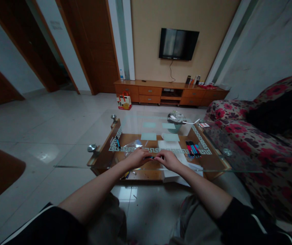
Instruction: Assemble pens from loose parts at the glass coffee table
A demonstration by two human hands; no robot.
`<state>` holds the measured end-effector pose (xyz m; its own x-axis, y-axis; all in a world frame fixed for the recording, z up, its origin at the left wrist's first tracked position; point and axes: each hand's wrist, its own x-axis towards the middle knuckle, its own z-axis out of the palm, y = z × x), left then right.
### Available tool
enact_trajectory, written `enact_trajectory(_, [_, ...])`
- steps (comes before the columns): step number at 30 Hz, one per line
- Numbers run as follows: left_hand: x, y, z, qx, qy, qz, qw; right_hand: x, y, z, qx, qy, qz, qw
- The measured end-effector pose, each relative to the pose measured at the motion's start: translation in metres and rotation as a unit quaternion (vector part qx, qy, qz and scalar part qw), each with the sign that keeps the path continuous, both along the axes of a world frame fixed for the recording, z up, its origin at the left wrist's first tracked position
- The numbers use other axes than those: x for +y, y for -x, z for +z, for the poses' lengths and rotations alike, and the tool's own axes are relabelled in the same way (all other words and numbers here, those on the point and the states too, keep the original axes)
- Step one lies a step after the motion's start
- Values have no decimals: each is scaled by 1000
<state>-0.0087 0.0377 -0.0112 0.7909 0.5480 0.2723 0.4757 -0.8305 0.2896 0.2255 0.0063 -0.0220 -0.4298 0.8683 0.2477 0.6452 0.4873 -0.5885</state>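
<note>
Above the near part of the glass coffee table, my left hand and my right hand meet. A slim dark pen with a bluish glint lies level between their closed fingers, partly covered by them. To the right of my hands, several black, blue and red pens lie side by side in a row. One blue and black pen lies apart on the left. Just beyond my left hand is a crumpled clear plastic bag.
White boxes or papers sit around the right hand, seemingly under the glass. A waste basket stands past the table's far side. The flowered sofa borders the right. A gift bag stands by the TV cabinet.
</note>
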Motion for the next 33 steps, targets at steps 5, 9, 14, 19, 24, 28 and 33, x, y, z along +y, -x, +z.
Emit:
enact_trajectory(5, [1,0,-2,0,0,-2,1000,-1,0,1,5,3,1,1000])
enact_trajectory(9, [0,-1,-1,-2,5,-3,1000,0,0,-1,6,-1,-2,1000])
enact_trajectory(14, [0,-1,0,-2,17,-2,1000,0,0,1,3,-1,-2,1000])
enact_trajectory(19, [-1,-1,1,-2,32,4,999,-1,0,3,2,-6,-5,1000])
enact_trajectory(24, [-1,-2,1,-6,34,7,999,0,-1,4,-3,-11,-1,1000])
enact_trajectory(28, [-1,-3,2,-6,29,9,1000,1,-3,3,-8,-14,-8,1000])
enact_trajectory(33, [-1,-2,0,4,23,15,1000,1,-4,3,-2,-17,-14,1000])
